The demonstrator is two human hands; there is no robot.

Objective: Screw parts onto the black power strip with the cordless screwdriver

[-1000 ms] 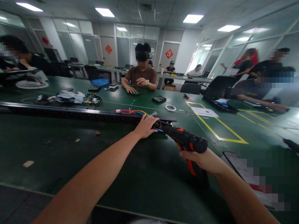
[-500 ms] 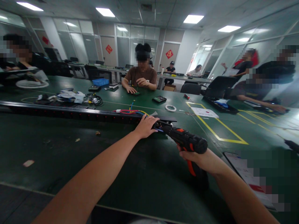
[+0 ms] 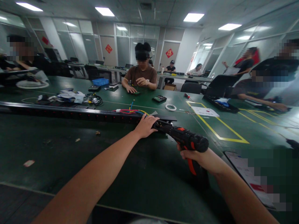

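A long black power strip [image 3: 93, 115], dotted with red marks, lies across the table toward the left. My left hand [image 3: 146, 126] is closed over its right end, fingers on top and thumb at the near side. Red, yellow and blue wires [image 3: 134, 111] come out beside the fingers. In my right hand [image 3: 195, 155] is a black and orange cordless drill [image 3: 187, 139], gripped by its handle. The drill's nose points left into the strip's open end, close to my left thumb; the bit's exact contact is hidden.
Small brass-coloured parts [image 3: 97, 133] lie on the green table [image 3: 140, 174]. Beyond the strip are bundled cables [image 3: 71, 95], a blue basket [image 3: 100, 81], a white ring [image 3: 170, 107] and a screwdriver [image 3: 188, 97]. A co-worker [image 3: 141, 76] sits opposite. A phone-like panel [image 3: 247, 177] is at right.
Both hands stay nearly in place. The drill's rear end has shifted very slightly to the right; a person at the far right has moved a little.
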